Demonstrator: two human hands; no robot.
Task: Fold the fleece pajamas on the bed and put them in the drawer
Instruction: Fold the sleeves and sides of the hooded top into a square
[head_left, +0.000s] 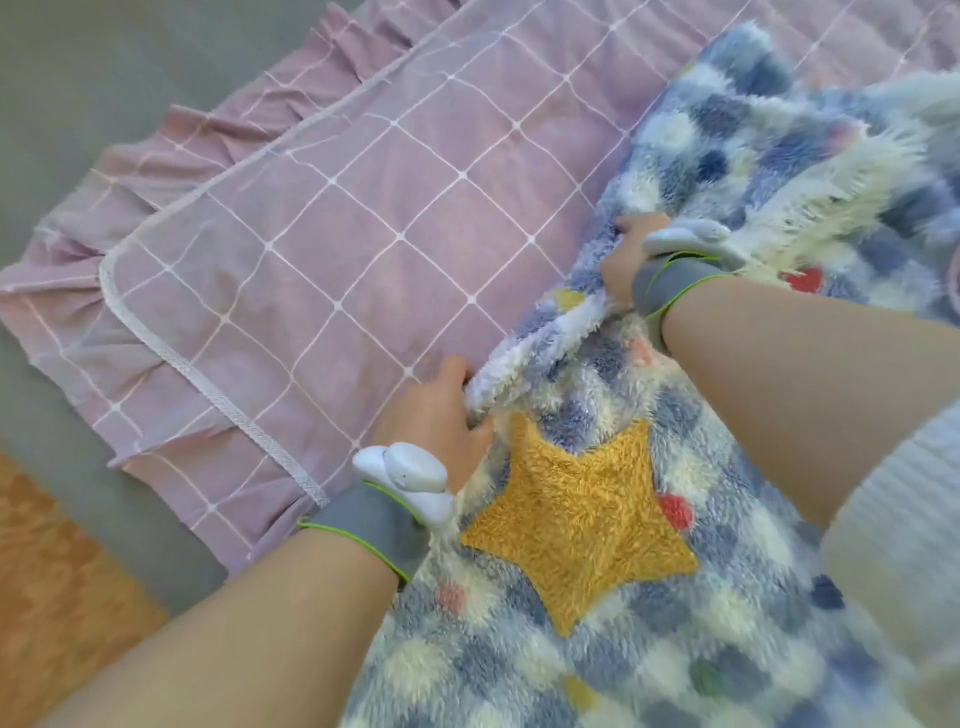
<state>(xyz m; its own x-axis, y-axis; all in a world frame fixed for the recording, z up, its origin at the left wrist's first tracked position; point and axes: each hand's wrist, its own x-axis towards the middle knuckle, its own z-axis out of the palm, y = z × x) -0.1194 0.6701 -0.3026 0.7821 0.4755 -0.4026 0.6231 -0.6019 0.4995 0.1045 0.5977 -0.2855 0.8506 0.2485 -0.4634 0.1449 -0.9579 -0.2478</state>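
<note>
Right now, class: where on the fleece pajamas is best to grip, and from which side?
Grip the side edge of the fleece pajamas, coming from the pink sheet side. It lies lifted and free; the left hand and right hand pinch it.

The pajamas (597, 639) are blue-and-white checked fleece with a yellow star (582, 525); the bedsheet (322, 249) is pink with white grid lines.

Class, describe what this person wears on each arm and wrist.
The left wristband and right wristband are grey with lime-green edging. A rounded white plastic device sits on each: left device, right device. The left hand and right hand are ungloved. Both forearms are unsleeved; a white ribbed sleeve shows on the right upper arm.
</note>
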